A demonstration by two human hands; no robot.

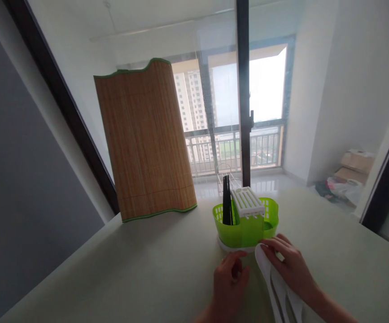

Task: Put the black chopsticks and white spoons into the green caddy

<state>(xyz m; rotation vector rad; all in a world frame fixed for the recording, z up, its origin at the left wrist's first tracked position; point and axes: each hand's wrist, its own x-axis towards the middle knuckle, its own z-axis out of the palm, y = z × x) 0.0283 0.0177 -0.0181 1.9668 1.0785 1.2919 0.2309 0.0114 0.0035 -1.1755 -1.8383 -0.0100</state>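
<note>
A bright green utensil caddy (241, 235) with a slotted white top (247, 199) stands on the table. Several black chopsticks (227, 202) stick up from its left compartment. My right hand (290, 260) is at the caddy's front right, thumb and fingers closed on the rounded end of a white plastic spoon (263, 258). More long white pieces like spoon handles lie beside it, running out of the bottom of the picture, partly under my hand. My left hand (229, 276) is just before the caddy's white base, fingers half curled, a gap between thumb and fingers, nothing visible in it.
A bamboo mat (147, 143) with green edging stands upright on the pale table (140, 264), left of the caddy. Behind the table is a glass door with a dark frame (244, 89). Cardboard and bags (347, 179) lie on the floor at the right.
</note>
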